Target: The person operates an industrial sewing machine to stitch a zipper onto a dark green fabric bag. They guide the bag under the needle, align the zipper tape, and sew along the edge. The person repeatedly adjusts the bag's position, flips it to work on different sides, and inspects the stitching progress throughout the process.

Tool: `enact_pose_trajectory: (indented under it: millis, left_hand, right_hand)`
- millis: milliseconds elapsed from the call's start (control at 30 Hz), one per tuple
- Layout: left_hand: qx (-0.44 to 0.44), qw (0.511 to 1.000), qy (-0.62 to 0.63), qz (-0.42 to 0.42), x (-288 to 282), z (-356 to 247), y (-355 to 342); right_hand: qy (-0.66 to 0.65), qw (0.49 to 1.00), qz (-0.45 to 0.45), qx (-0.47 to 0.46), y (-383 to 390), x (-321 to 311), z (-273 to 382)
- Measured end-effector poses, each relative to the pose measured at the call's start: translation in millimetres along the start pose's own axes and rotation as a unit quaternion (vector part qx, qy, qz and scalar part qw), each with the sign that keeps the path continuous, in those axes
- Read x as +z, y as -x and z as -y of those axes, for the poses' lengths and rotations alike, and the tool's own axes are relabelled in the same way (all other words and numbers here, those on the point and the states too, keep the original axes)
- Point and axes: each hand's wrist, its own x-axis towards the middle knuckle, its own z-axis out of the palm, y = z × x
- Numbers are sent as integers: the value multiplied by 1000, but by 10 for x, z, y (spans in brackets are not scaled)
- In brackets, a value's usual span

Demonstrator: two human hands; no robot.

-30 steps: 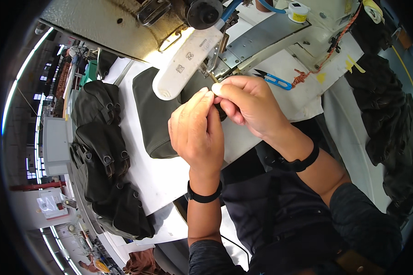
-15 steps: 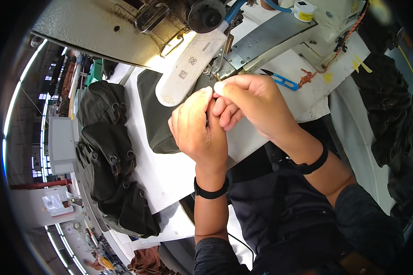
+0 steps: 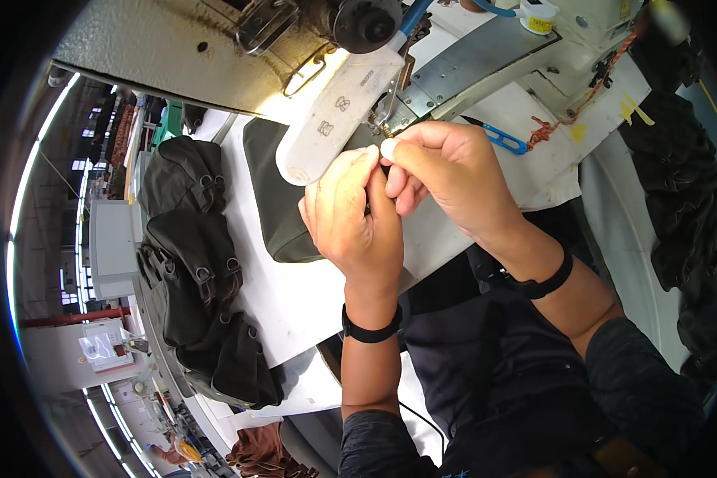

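Toward six and four o'clock, nearest to the camera, wears dark sleeves (image 3: 633,370), and also a black wristband (image 3: 372,333) on each forearm. At the centre, slightly toward twelve o'clock, holds left hand (image 3: 354,211) curled, with the tips of thumb and forefinger brought together. Toward two o'clock, just beside, holds right hand (image 3: 454,175) in a similar pinch, with the other fingers loosely bent. Places both pinches very close to each other; cannot tell of any small object between the fingertips. Behind left hand, toward ten o'clock, can see dark green cloth (image 3: 283,207), lying on white table (image 3: 295,311), partly under the white rounded guard (image 3: 327,123) of the sewing machine (image 3: 151,60). Just beyond the fingertips, toward twelve o'clock, can notice a brass-coloured coil (image 3: 384,129). At two o'clock, can find blue-handled snips (image 3: 508,140) near right hand, and orange thread (image 3: 543,130) just beside. Toward nine and eight o'clock, can see dark bags (image 3: 191,247) with metal rings, in a row. At three o'clock, well apart, can see more dark material (image 3: 693,231), heaped. Farthest, toward ten o'clock, can see bright light tubes (image 3: 36,151).
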Motion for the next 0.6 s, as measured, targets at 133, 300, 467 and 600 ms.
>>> enact_pose_trajectory:
  millis: [133, 300, 467, 600]
  left_hand:
    - [-19, 1000, 15, 6, 3, 0, -29]
    - [-28, 999, 24, 7, 3, 32, -18]
    - [-27, 999, 30, 11, 36, 35, -29]
    - [-23, 999, 22, 14, 26, 47, -49]
  right_hand:
    - [-1, 1000, -4, -10, -28, 15, -17]
    - [11, 1000, -14, -5, -24, 49, 7]
    - [27, 999, -30, -12, -23, 49, -2]
    - [34, 999, -35, -17, -29, 71, 1]
